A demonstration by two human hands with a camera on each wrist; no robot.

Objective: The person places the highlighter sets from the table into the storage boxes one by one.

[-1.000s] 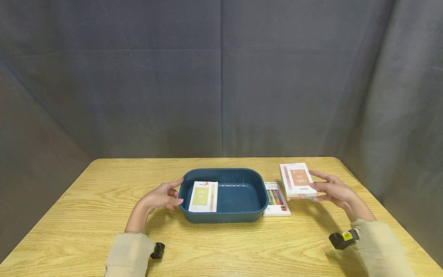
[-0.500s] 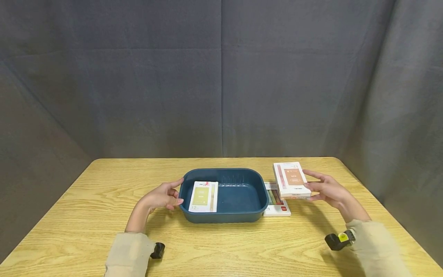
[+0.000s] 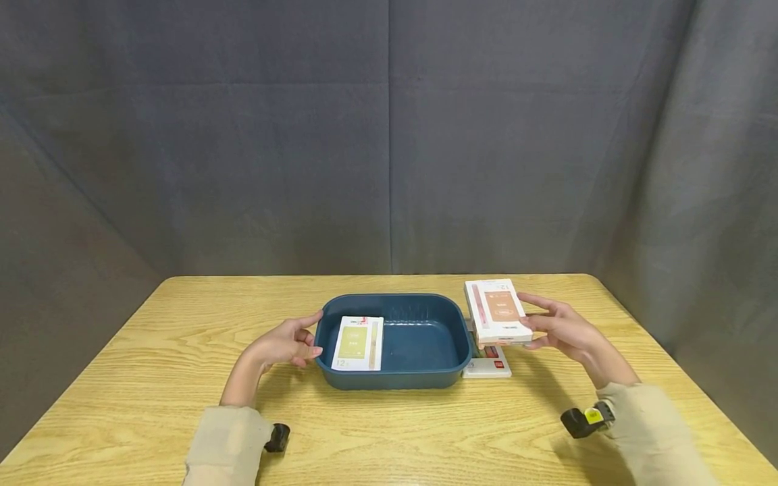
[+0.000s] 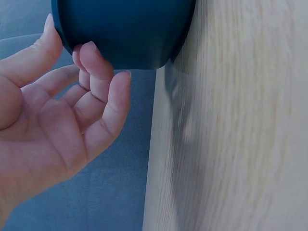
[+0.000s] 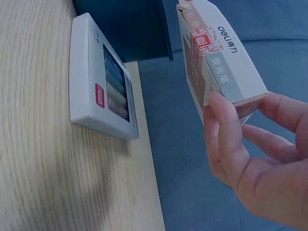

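Observation:
My left hand (image 3: 281, 344) holds the left end of a dark blue plastic tray (image 3: 395, 382), its thumb and bent fingers against the rim and outer wall. Inside the tray's left half lies a white box with a yellow-green panel (image 3: 351, 343). My right hand (image 3: 562, 331) grips the near right end of a white highlighter box with an orange panel (image 3: 500, 312), held in the air just right of the tray. Beneath it, a flat white box with a window showing coloured sticks (image 5: 108, 82) lies on the table beside the tray, partly hidden in the head view.
The wooden table (image 3: 389, 439) ends in front of a grey curtain (image 3: 389, 148) that also hangs at both sides. Black wrist cameras are strapped to the left sleeve (image 3: 225, 439) and right sleeve (image 3: 644, 418).
My right hand has carried the highlighter box leftward toward the tray, so that it covers more of the windowed box below. The left hand and the tray have stayed in place.

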